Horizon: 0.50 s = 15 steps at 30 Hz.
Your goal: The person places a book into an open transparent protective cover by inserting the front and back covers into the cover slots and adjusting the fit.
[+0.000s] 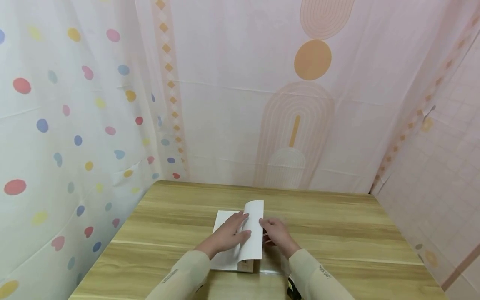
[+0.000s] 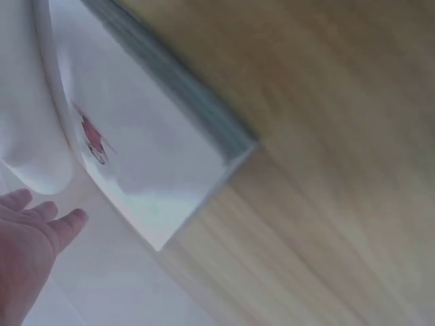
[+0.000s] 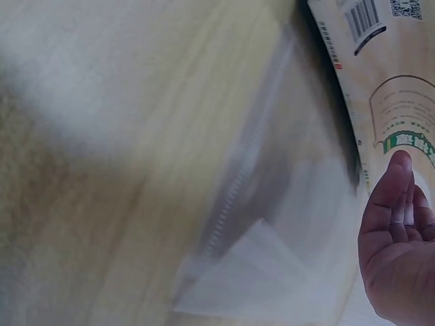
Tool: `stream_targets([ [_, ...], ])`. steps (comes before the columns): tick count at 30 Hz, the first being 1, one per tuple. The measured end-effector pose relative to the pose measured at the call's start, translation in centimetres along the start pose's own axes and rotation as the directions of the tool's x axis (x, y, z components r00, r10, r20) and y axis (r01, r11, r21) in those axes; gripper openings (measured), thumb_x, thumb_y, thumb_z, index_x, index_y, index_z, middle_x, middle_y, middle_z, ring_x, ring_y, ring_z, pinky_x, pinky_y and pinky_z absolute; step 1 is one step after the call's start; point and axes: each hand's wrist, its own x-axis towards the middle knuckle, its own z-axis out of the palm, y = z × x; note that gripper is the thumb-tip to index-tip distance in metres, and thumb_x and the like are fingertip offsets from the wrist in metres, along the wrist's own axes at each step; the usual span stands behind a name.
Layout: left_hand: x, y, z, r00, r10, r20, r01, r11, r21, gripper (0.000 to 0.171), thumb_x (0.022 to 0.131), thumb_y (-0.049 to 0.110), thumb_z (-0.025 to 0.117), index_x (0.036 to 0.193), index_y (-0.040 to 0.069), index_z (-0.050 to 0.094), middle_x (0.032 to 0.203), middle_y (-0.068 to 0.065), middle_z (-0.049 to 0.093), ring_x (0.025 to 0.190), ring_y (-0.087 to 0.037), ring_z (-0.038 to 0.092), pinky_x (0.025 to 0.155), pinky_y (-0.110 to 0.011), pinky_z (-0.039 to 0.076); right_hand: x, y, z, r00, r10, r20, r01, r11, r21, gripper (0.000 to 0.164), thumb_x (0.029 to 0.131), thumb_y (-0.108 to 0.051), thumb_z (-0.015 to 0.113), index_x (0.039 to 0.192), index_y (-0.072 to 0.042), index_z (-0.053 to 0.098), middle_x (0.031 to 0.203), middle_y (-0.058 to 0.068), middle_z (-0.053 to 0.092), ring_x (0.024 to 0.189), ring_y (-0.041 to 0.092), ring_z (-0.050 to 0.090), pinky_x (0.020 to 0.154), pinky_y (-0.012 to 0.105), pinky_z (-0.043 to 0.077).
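An open book (image 1: 225,260) lies on the table, its thick page block showing in the left wrist view beside a page (image 2: 143,149) with a small red drawing. One white leaf or cover (image 1: 252,233) stands up in a curve. Against that curve rests my left hand (image 1: 226,235), fingers extended. My right hand (image 1: 277,233) pinches the raised part's right edge between thumb and fingers. In the right wrist view, the outer side (image 3: 408,88) carries a barcode, a QR code and a green label, with my right hand (image 3: 401,251) against it.
A clear plastic sleeve (image 3: 272,197) lies on the wood-grain table (image 1: 337,233), right of the book. A black and yellow object (image 1: 293,289) is partly hidden by the right sleeve. Patterned curtains (image 1: 225,104) close off the table's back and sides.
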Motion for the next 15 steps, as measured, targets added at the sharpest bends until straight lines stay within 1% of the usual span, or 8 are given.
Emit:
stream_targets([
  [3, 0.3, 0.1, 0.1, 0.999, 0.016, 0.049, -0.02, 0.997, 0.077, 0.061, 0.102, 0.04, 0.049, 0.154, 0.01, 0.036, 0.162, -0.014, 0.023, 0.148, -0.039, 0.016, 0.117, -0.057, 0.019, 0.0, 0.3, 0.2, 1.0, -0.004, -0.007, 0.004, 1.0, -0.011, 0.042, 0.103, -0.035, 0.052, 0.11, 0.004, 0.066, 0.084, 0.006, 0.067, 0.067, 0.015, 0.062, 0.066, 0.04, 0.057],
  [7, 0.4, 0.3, 0.2, 0.995, 0.013, 0.101, -0.029, 0.987, 0.159, 0.058, 0.104, 0.041, 0.046, 0.155, 0.015, 0.036, 0.163, -0.01, 0.021, 0.149, -0.037, 0.015, 0.117, -0.057, 0.02, 0.1, 0.7, 0.3, 1.0, -0.001, -0.016, 0.0, 1.0, -0.029, 0.041, 0.103, -0.034, 0.053, 0.109, 0.004, 0.068, 0.085, 0.007, 0.068, 0.069, 0.016, 0.063, 0.069, 0.04, 0.056],
  [11, 0.5, 0.1, 0.5, 0.993, 0.0, 0.119, -0.026, 0.976, 0.215, 0.058, 0.104, 0.043, 0.045, 0.154, 0.016, 0.037, 0.163, -0.01, 0.022, 0.148, -0.037, 0.018, 0.116, -0.055, 0.022, 0.2, 1.2, 0.3, 1.0, -0.005, -0.022, 0.004, 0.999, -0.037, 0.04, 0.103, -0.032, 0.054, 0.108, 0.003, 0.069, 0.087, 0.007, 0.069, 0.073, 0.017, 0.064, 0.069, 0.038, 0.056],
  [15, 0.6, -0.1, 0.6, 0.992, -0.012, 0.129, -0.019, 0.972, 0.233, 0.059, 0.103, 0.043, 0.046, 0.154, 0.015, 0.038, 0.162, -0.012, 0.023, 0.147, -0.039, 0.021, 0.116, -0.054, 0.024, 0.5, 1.5, 0.2, 0.999, -0.022, -0.033, 0.021, 0.999, -0.026, 0.037, 0.103, -0.029, 0.052, 0.109, 0.005, 0.068, 0.087, 0.011, 0.069, 0.072, 0.021, 0.066, 0.064, 0.036, 0.056],
])
